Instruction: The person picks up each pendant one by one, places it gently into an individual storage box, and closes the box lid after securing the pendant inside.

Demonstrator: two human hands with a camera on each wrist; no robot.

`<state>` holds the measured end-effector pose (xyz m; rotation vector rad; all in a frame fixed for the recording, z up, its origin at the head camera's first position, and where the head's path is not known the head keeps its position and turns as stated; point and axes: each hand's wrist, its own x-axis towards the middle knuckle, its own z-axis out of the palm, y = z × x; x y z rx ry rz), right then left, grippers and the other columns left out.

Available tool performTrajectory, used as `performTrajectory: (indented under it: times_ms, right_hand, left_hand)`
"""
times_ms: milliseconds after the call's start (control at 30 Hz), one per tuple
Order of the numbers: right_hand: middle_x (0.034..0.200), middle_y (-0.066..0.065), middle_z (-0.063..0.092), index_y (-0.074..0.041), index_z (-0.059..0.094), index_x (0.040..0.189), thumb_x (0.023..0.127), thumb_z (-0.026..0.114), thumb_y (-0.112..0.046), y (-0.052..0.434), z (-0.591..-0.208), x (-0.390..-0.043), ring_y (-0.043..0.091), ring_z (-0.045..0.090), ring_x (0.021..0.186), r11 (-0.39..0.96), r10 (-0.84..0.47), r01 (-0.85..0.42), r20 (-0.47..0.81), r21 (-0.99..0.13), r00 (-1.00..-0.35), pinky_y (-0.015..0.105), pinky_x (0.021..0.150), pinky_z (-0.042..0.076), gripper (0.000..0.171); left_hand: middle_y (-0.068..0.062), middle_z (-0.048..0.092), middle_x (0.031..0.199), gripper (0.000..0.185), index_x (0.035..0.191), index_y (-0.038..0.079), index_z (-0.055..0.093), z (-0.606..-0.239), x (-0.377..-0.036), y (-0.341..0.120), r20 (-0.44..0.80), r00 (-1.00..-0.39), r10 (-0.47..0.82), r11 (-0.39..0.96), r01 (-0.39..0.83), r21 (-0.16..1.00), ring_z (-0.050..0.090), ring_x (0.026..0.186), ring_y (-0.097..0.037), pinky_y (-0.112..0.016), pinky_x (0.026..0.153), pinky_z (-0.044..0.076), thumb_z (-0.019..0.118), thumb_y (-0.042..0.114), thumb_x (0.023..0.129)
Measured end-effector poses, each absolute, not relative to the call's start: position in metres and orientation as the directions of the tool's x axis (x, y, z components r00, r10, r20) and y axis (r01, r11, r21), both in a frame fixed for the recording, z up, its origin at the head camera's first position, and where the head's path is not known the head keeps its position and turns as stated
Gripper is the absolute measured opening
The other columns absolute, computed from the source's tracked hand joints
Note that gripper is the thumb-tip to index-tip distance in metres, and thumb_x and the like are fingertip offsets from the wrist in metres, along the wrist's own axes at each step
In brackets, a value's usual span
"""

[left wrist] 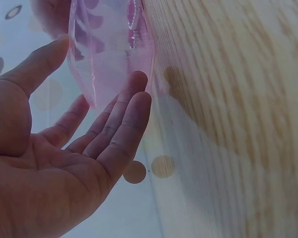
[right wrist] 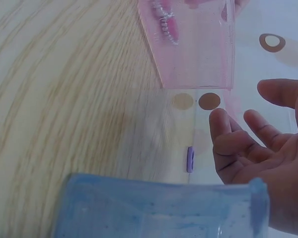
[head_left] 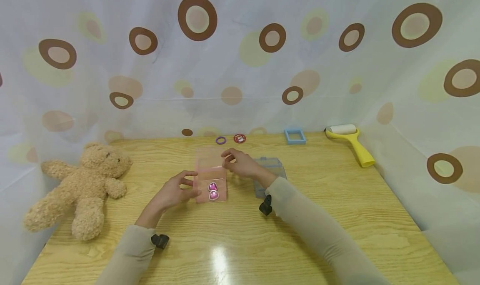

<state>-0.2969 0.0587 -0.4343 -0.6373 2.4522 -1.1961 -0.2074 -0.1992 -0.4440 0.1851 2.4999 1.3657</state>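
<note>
A pale wooden table [head_left: 337, 218] is carrying everything, closed in on three sides by a white curtain [head_left: 240, 60] printed with brown and yellow rings. Well off to the left of the hands a tan teddy bear [head_left: 80, 185] is lying on its back. Beyond the right hand, at the far right corner, a yellow lint roller [head_left: 350, 142] is lying flat, with a small blue square frame [head_left: 295, 136], a red round badge [head_left: 239, 138] and a purple ring [head_left: 221, 140] lined up along the back edge.

Just beside the right wrist a clear bluish plastic box [head_left: 269, 174] is sitting on the table. Between the two hands a pink transparent zip bag [head_left: 211, 174] is resting, and two pink heart gems [head_left: 213, 191] are lying inside its near end.

The right hand [head_left: 240, 163] is hovering over the bag's far top edge with fingers loosely curled; whether they are actually pinching the edge I cannot tell. The left hand [head_left: 176, 191] is standing at the bag's near left edge, palm open and fingers [left wrist: 126, 114] spread, the tips touching or almost touching the plastic.

Judging from this, the gems are already in the bag, and the bag's mouth is probably what is left to deal with.
</note>
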Motion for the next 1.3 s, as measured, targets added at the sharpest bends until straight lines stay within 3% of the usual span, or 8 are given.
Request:
performTrajectory:
  times_ms: [467, 767, 933, 1033, 1167, 1233, 1300]
  right_hand:
    - [0.123, 0.014, 0.065, -0.01, 0.046, 0.141, 0.103, 0.056, -0.026, 0.059, -0.429, -0.298, 0.04, 0.067, 0.101, 0.428, -0.443, -0.151, -0.061, -0.891, -0.894, 0.05, 0.085, 0.054, 0.043]
    - [0.116, 0.01, 0.068, -0.015, 0.06, 0.127, 0.104, 0.055, -0.029, 0.06, -0.429, -0.296, 0.035, 0.069, 0.091, 0.47, -0.435, -0.225, -0.002, -0.853, -0.9, 0.034, 0.073, 0.053, 0.027]
    - [0.104, 0.012, 0.068, -0.011, 0.06, 0.127, 0.106, 0.048, -0.024, 0.061, -0.427, -0.293, 0.031, 0.065, 0.08, 0.401, -0.459, -0.205, -0.002, -0.893, -0.889, 0.05, 0.081, 0.054, 0.027]
    - [0.1, 0.012, 0.068, -0.009, 0.06, 0.126, 0.108, 0.044, -0.023, 0.062, -0.424, -0.291, 0.038, 0.064, 0.083, 0.337, -0.477, -0.157, -0.024, -0.928, -0.879, 0.058, 0.087, 0.052, 0.029]
    - [0.099, 0.011, 0.07, -0.006, 0.063, 0.122, 0.109, 0.042, -0.024, 0.064, -0.422, -0.289, 0.036, 0.064, 0.08, 0.298, -0.501, -0.131, -0.039, -0.945, -0.864, 0.042, 0.072, 0.055, 0.031]
    - [0.098, 0.01, 0.071, -0.006, 0.064, 0.119, 0.108, 0.043, -0.025, 0.066, -0.421, -0.288, 0.031, 0.064, 0.076, 0.309, -0.516, -0.141, -0.041, -0.941, -0.855, 0.031, 0.062, 0.05, 0.03]
    - [0.098, 0.009, 0.072, -0.007, 0.065, 0.117, 0.108, 0.045, -0.027, 0.067, -0.42, -0.287, 0.032, 0.063, 0.076, 0.323, -0.539, -0.162, -0.041, -0.932, -0.841, 0.028, 0.058, 0.044, 0.03]
  left_hand:
    - [-0.028, 0.055, 0.135, 0.068, 0.148, 0.008, 0.042, -0.444, -0.207, -0.2, -0.191, -0.949, 0.251, 0.544, -0.025, 0.839, 0.068, 0.104, -0.027, -0.038, 0.083, 0.057, 0.074, 0.024, 0.091]
    - [-0.025, 0.057, 0.13, 0.069, 0.146, 0.008, 0.046, -0.444, -0.207, -0.2, -0.165, -0.959, 0.231, 0.573, -0.003, 0.82, 0.066, 0.103, -0.03, -0.035, 0.078, 0.057, 0.077, 0.027, 0.088]
    - [-0.024, 0.057, 0.13, 0.069, 0.145, 0.009, 0.047, -0.443, -0.206, -0.199, -0.166, -0.961, 0.222, 0.582, -0.006, 0.814, 0.065, 0.105, -0.03, -0.034, 0.077, 0.056, 0.078, 0.029, 0.087]
    - [-0.023, 0.058, 0.13, 0.069, 0.145, 0.008, 0.048, -0.443, -0.206, -0.199, -0.168, -0.962, 0.217, 0.58, -0.012, 0.815, 0.065, 0.105, -0.029, -0.033, 0.077, 0.055, 0.079, 0.028, 0.087]
    - [-0.023, 0.058, 0.129, 0.069, 0.146, 0.008, 0.048, -0.443, -0.206, -0.199, -0.166, -0.962, 0.217, 0.57, -0.013, 0.822, 0.066, 0.102, -0.027, -0.032, 0.075, 0.055, 0.079, 0.027, 0.087]
    - [-0.022, 0.058, 0.129, 0.069, 0.146, 0.008, 0.048, -0.442, -0.206, -0.199, -0.163, -0.962, 0.217, 0.566, -0.012, 0.824, 0.066, 0.1, -0.026, -0.032, 0.074, 0.055, 0.079, 0.027, 0.087]
    - [-0.022, 0.058, 0.129, 0.068, 0.145, 0.009, 0.049, -0.442, -0.206, -0.199, -0.161, -0.963, 0.215, 0.562, -0.012, 0.827, 0.066, 0.099, -0.026, -0.031, 0.073, 0.055, 0.079, 0.026, 0.087]
